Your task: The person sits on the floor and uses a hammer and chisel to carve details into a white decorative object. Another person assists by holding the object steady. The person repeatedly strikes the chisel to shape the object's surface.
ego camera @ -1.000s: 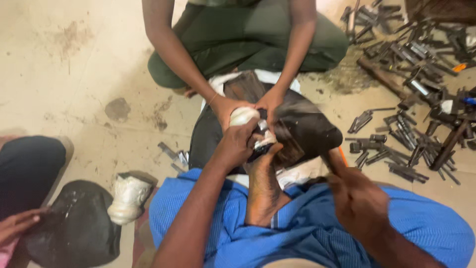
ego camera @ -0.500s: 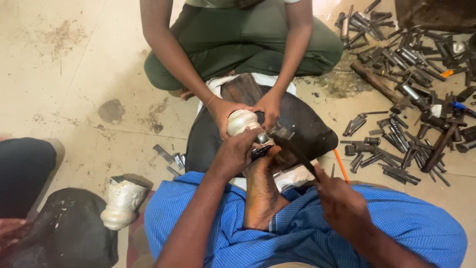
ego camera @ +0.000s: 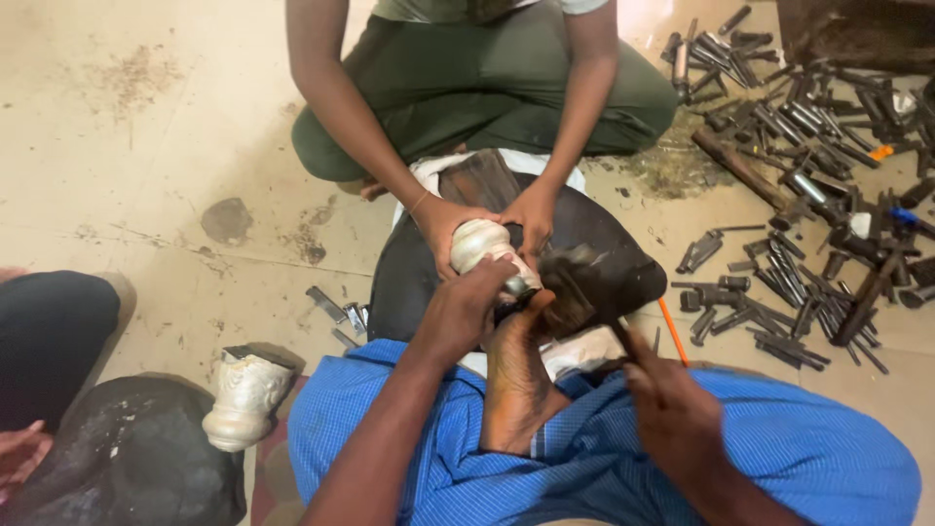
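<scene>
Silvery metal is gleaming on the embossed vessel [ego camera: 484, 245], which is lying on the black pad [ego camera: 604, 239] between you and the co-worker, whose two hands [ego camera: 443, 226] are steadying its far side. Your left hand [ego camera: 466, 310] is curling closed around a punch against it, while your right hand [ego camera: 672, 409] is gripping a hammer [ego camera: 575, 282] just beside the vessel
</scene>
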Action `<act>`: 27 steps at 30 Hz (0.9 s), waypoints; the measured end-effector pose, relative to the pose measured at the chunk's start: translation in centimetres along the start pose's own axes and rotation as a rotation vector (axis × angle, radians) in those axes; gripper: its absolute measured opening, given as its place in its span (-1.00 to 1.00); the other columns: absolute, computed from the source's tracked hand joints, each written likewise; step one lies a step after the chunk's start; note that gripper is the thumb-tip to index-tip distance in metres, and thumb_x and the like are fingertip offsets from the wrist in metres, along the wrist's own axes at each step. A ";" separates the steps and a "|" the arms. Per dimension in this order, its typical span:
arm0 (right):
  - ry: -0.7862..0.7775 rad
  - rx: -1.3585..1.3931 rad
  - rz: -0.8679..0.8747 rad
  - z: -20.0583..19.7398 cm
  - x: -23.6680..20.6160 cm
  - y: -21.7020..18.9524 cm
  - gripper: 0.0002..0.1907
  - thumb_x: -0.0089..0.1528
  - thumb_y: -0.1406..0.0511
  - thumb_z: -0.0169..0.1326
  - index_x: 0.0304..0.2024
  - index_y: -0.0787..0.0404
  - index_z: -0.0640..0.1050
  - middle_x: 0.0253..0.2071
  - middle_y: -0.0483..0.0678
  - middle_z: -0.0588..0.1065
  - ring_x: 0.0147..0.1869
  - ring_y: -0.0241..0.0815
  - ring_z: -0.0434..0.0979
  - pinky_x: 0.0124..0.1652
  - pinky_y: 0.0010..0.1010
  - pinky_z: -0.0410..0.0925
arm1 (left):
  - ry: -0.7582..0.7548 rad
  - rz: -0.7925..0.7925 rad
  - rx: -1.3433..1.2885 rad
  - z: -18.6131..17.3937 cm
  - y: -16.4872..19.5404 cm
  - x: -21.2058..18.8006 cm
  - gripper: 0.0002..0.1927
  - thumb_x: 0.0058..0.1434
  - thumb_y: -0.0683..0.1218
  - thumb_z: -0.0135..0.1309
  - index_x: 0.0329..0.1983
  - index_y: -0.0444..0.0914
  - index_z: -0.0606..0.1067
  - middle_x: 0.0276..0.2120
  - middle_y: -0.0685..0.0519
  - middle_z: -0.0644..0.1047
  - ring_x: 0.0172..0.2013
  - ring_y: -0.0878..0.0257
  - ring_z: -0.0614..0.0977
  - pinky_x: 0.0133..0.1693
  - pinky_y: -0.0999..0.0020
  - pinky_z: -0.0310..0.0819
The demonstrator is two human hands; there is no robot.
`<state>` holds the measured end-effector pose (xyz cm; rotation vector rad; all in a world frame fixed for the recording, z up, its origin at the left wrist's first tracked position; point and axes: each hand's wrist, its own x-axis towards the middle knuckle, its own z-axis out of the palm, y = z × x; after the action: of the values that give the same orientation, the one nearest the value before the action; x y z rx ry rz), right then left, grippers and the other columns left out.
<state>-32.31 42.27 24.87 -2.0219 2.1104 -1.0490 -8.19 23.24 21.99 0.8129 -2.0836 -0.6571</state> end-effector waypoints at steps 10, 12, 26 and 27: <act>-0.270 0.309 0.365 -4.4 6.7 -2.3 -0.40 0.29 0.37 0.03 0.41 0.16 0.39 -0.46 -0.01 0.58 -0.53 -0.31 0.44 -0.49 -0.45 0.38 | 0.145 -0.360 -0.207 0.4 -1.3 1.4 -0.73 0.31 -0.16 0.09 0.06 -0.25 0.42 -0.15 -0.03 0.70 -0.08 -0.02 0.74 -0.08 0.14 0.60; -0.266 0.270 0.380 -5.8 7.7 -3.7 -0.42 0.31 0.38 0.00 0.41 0.15 0.34 -0.43 -0.06 0.62 -0.54 -0.36 0.50 -0.52 -0.52 0.43 | 0.084 -0.338 -0.189 0.8 -1.1 1.9 -0.68 0.28 -0.15 0.10 0.09 -0.26 0.42 -0.18 -0.07 0.69 -0.11 -0.08 0.72 -0.10 0.09 0.57; -0.127 0.131 -0.251 -6.7 10.2 -5.3 -0.42 0.35 0.38 0.06 0.43 0.09 0.29 -0.33 -0.03 0.54 -0.39 -0.19 0.55 -0.43 -0.33 0.43 | 0.192 -0.410 -0.273 1.0 0.7 0.6 -0.79 0.30 -0.16 0.05 -0.01 -0.24 0.46 -0.13 -0.02 0.72 -0.05 -0.02 0.77 -0.06 0.18 0.62; -0.017 0.203 -0.302 -7.0 9.9 -5.1 -0.44 0.38 0.40 0.05 0.42 0.12 0.30 -0.34 -0.07 0.52 -0.38 -0.21 0.53 -0.44 -0.35 0.42 | 0.205 -0.405 -0.282 1.3 0.8 0.3 -0.79 0.30 -0.16 0.05 -0.01 -0.24 0.47 -0.13 -0.03 0.72 -0.06 -0.02 0.78 -0.05 0.19 0.62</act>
<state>-32.62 36.87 36.82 -2.2797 1.6446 -1.2206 -9.60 23.76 21.94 1.0963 -1.6082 -1.0124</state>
